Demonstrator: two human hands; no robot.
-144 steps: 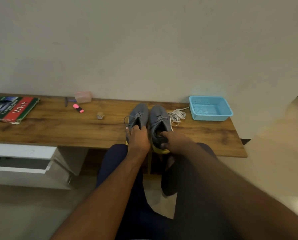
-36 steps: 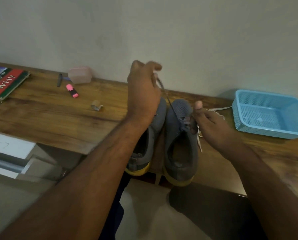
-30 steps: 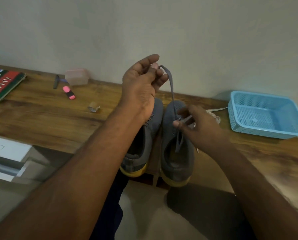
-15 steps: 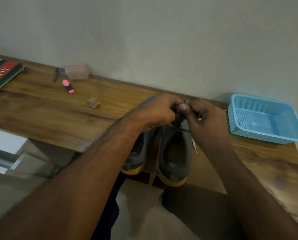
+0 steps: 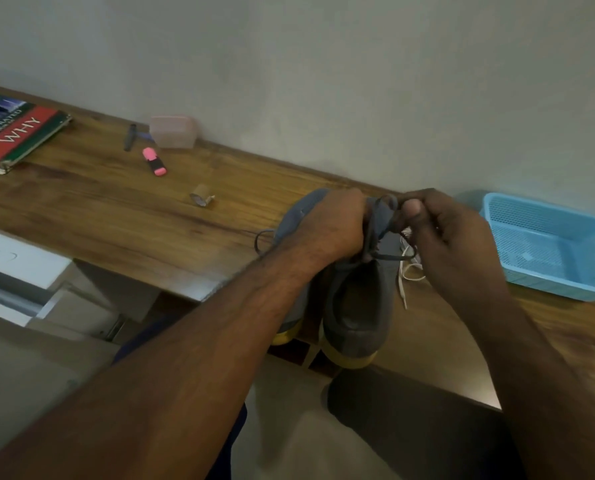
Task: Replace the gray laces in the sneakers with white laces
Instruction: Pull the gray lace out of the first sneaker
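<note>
Both hands work the gray lace over a pair of sneakers on a wooden desk.

The two gray fabric sneakers with yellow soles lie side by side, heels at the near desk edge, toes toward the wall. The left hand and right hand, close together above the tongues, each pinch the thin gray lace. Flat white laces lie just right, near a light-blue perforated plastic basket.

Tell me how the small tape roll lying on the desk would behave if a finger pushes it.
The tape roll lies on its side on the wooden desk, so a push would probably make it roll. It looks nearly used up, mostly core, so it is likely very light and may skid.
</note>
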